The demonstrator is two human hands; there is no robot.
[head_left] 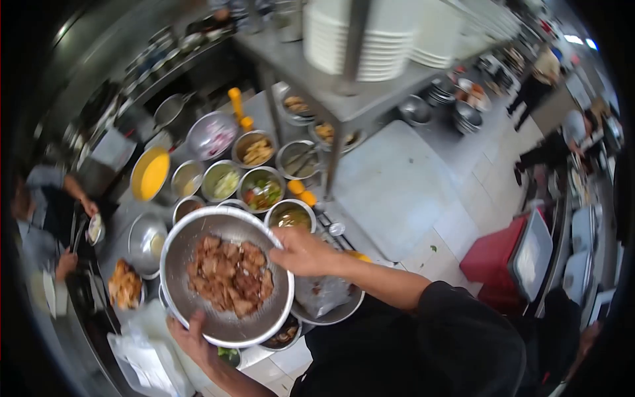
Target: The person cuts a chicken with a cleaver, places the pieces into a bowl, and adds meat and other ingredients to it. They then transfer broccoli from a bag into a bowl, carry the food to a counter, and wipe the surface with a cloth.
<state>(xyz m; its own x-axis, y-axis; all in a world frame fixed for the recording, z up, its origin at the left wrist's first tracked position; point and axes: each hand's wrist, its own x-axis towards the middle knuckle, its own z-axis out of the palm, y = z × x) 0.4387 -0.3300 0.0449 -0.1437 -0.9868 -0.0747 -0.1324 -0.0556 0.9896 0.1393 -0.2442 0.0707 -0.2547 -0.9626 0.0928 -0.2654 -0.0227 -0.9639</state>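
Observation:
A round metal colander (182, 255) full of brown fried meat pieces (229, 274) is held above the counter. My left hand (190, 337) grips its near rim from below. My right hand (303, 251) grips the far right rim. Under the colander's right side sits a metal bowl (344, 309) with a clear plastic bag (323, 294) in it.
Several metal bowls of ingredients stand behind, among them yellow sauce (151, 175), chopped vegetables (262, 190) and onions (213, 135). A plate of fried food (124, 284) lies left. Stacked white plates (374, 36) sit on a steel shelf. Another person (49, 205) works at left; a red bin (495, 258) stands on the floor.

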